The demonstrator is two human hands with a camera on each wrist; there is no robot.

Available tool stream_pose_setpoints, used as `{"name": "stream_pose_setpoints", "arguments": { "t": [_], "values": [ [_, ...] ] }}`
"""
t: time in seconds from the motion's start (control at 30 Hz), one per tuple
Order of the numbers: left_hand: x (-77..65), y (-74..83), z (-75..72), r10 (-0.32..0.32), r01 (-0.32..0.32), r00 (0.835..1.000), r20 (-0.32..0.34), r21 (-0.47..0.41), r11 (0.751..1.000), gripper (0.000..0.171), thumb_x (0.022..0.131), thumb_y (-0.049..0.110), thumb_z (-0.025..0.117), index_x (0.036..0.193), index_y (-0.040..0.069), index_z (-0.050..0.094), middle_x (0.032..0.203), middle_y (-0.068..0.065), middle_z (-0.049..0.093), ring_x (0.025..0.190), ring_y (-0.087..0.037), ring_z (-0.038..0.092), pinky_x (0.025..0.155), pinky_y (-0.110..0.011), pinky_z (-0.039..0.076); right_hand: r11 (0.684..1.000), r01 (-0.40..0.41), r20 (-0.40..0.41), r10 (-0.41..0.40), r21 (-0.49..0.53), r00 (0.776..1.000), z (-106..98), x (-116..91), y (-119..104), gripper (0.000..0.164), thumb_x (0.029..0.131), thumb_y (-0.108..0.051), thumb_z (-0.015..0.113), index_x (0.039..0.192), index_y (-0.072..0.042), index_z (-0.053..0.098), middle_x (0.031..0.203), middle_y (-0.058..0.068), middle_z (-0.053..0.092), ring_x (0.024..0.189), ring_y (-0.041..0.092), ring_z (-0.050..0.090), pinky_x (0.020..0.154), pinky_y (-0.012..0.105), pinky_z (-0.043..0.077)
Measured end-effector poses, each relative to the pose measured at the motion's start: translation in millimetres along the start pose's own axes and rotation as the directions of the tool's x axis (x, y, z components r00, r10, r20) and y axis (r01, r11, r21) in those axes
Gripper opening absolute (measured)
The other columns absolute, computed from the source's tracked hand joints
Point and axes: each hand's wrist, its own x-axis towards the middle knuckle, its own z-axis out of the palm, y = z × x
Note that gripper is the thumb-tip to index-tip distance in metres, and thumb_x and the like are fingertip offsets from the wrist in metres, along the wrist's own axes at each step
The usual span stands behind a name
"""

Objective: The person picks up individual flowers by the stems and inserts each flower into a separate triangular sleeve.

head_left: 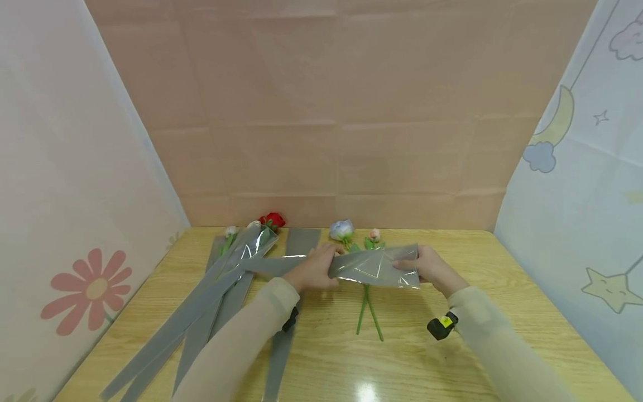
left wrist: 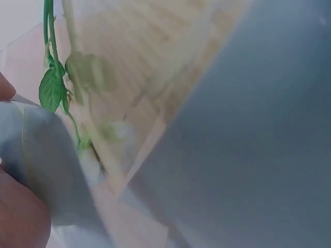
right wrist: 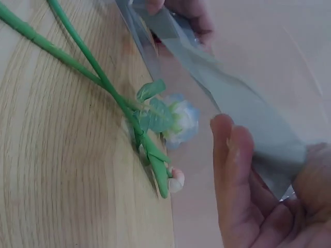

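Observation:
A grey, see-through wrapping sheet [head_left: 374, 269] is stretched between both hands above the table. My left hand [head_left: 312, 269] grips it near the middle; in the left wrist view its fingers [left wrist: 20, 217] pinch a fold. My right hand [head_left: 433, 268] pinches the sheet's right end, with two fingers [right wrist: 227, 155] extended in the right wrist view. Below the sheet lie two artificial flowers with crossed green stems [right wrist: 106, 82]. One has a pale blue bloom [head_left: 341, 229], the other a small pink bud [head_left: 374, 235]. The sheet covers part of their stems in the head view.
To the left lie more grey wrapped strips [head_left: 201, 304], overlapping, with a red rose [head_left: 273, 220] and a white bud [head_left: 231, 230] at their far ends. Another grey strip [head_left: 281, 357] runs under my left arm. The wooden table [head_left: 502, 290] has walls behind and at both sides.

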Motion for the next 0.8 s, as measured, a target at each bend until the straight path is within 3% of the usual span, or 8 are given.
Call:
{"name": "stream_pose_setpoints", "arguments": {
  "t": [0.2,0.4,0.5,0.6,0.73,0.8],
  "values": [
    [-1.8,0.6,-5.7,0.011,-0.010,1.000,-0.016,0.080,0.997,0.072,0.072,0.040,0.077,0.132,0.016,0.046,0.131,-0.001,0.050,0.116,-0.020,0.041,0.089,-0.038,0.029,0.999,-0.040,-0.008,0.040,-0.022,0.999,-2.6,3.0,8.2,0.060,0.089,-0.018,0.070,0.133,0.013,0.043,0.110,0.022,0.064,0.081,0.016,0.067,0.071,0.036,0.058],
    [-2.9,1.3,-7.8,-0.023,0.023,0.999,0.027,0.022,1.000,0.078,0.074,0.063,0.073,0.133,0.018,0.048,0.132,0.000,0.048,0.120,-0.020,0.040,0.097,-0.039,0.030,0.995,-0.060,-0.031,0.058,-0.075,0.998,-4.5,3.2,11.9,0.054,0.090,-0.023,0.070,0.125,0.013,0.048,0.103,0.017,0.064,0.080,0.016,0.065,0.070,0.035,0.056],
    [-2.3,1.4,-7.0,-0.043,0.043,0.999,0.031,-0.008,0.999,0.077,0.077,0.064,0.070,0.133,0.016,0.049,0.135,-0.002,0.049,0.123,-0.022,0.041,0.102,-0.044,0.030,0.999,-0.042,-0.015,0.042,-0.030,0.999,-3.4,5.2,14.1,0.050,0.092,-0.021,0.067,0.124,0.012,0.049,0.098,0.012,0.065,0.077,0.014,0.065,0.069,0.032,0.056],
    [0.0,1.3,-3.9,-0.052,0.052,0.998,0.028,-0.008,0.999,0.090,0.071,0.063,0.076,0.140,0.013,0.043,0.136,-0.004,0.048,0.127,-0.024,0.040,0.107,-0.050,0.029,1.000,-0.006,0.003,0.006,0.008,1.000,-1.4,7.3,16.4,0.048,0.093,-0.021,0.066,0.125,0.012,0.050,0.095,0.008,0.065,0.077,0.012,0.064,0.069,0.029,0.054],
    [3.5,4.4,1.4,-0.008,0.008,1.000,0.023,0.017,1.000,0.112,0.062,0.060,0.084,0.147,0.009,0.032,0.141,-0.008,0.044,0.132,-0.028,0.039,0.109,-0.054,0.028,0.999,0.053,0.033,-0.053,0.009,0.998,0.8,7.8,16.9,0.052,0.094,-0.024,0.065,0.128,0.011,0.049,0.102,0.010,0.064,0.081,0.012,0.061,0.073,0.028,0.052],
    [4.7,6.8,3.5,0.021,-0.021,0.999,0.024,0.010,1.000,0.115,0.061,0.058,0.085,0.148,0.007,0.030,0.141,-0.009,0.044,0.130,-0.028,0.040,0.108,-0.053,0.030,0.998,0.066,0.045,-0.066,0.013,0.997,1.9,7.6,16.0,0.056,0.094,-0.027,0.065,0.132,0.010,0.047,0.108,0.012,0.063,0.084,0.014,0.061,0.075,0.029,0.052]
  ]
}}
